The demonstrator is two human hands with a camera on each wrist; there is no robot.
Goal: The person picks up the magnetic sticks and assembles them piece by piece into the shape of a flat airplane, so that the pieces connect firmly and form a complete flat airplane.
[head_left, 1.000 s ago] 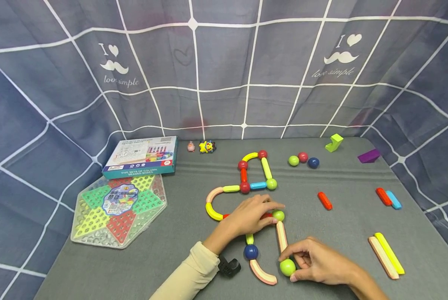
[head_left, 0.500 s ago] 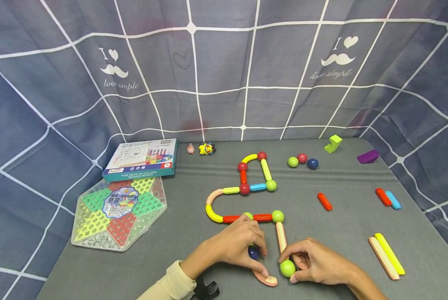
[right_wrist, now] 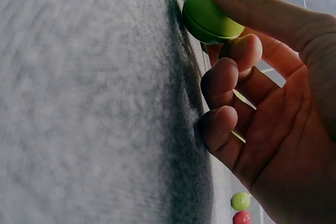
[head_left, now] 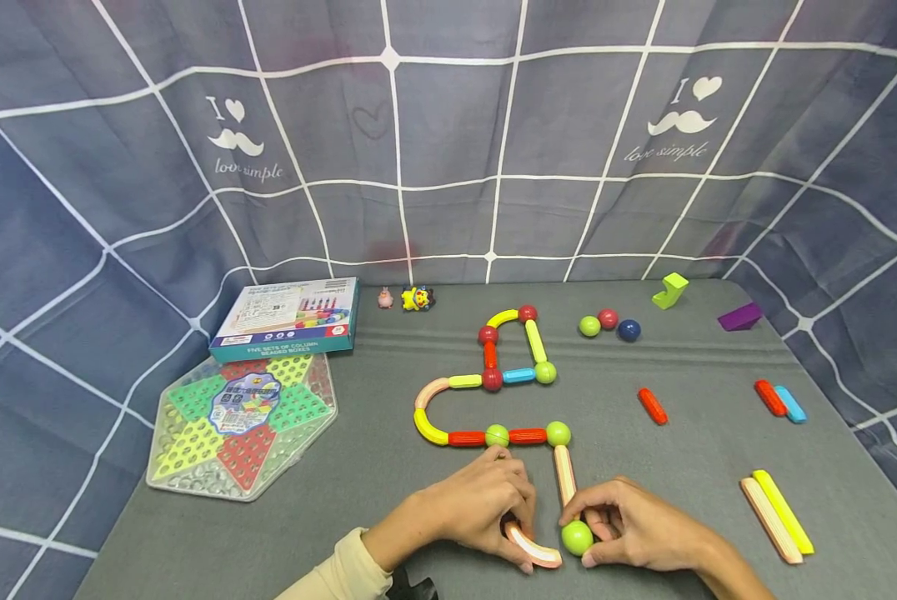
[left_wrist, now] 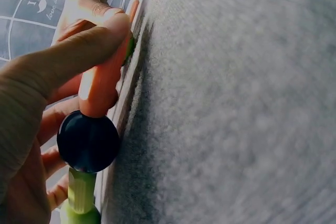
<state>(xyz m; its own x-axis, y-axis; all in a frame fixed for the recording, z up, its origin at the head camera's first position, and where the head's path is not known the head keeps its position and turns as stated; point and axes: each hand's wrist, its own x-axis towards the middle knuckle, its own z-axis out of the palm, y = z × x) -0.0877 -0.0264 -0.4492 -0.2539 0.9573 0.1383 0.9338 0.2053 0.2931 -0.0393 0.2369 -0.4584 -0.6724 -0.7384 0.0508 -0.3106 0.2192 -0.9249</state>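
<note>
My left hand (head_left: 486,504) grips a curved salmon-pink rod (head_left: 537,555), with its thumb along the side. In the left wrist view a dark blue ball (left_wrist: 88,141) joins the rod's end, followed by a short yellow-green rod (left_wrist: 82,190); the head view hides both behind the hand. My right hand (head_left: 639,527) pinches a green ball (head_left: 577,538) between thumb and index finger, its other fingers curled. From that ball a straight pink rod (head_left: 564,473) leads up to another green ball (head_left: 558,433). The curved rod's free end lies just left of the pinched ball.
A chain of coloured rods and balls (head_left: 467,438) winds away behind the hands. Loose balls (head_left: 608,318), a red rod (head_left: 652,406) and long rods (head_left: 782,510) lie to the right. A box (head_left: 283,321) overlaps a Chinese checkers board (head_left: 242,425) at left.
My left hand has left the green ball at the chain's corner and moved down to the curved rod, whose free end has shifted slightly right. The right hand has stayed on its ball.
</note>
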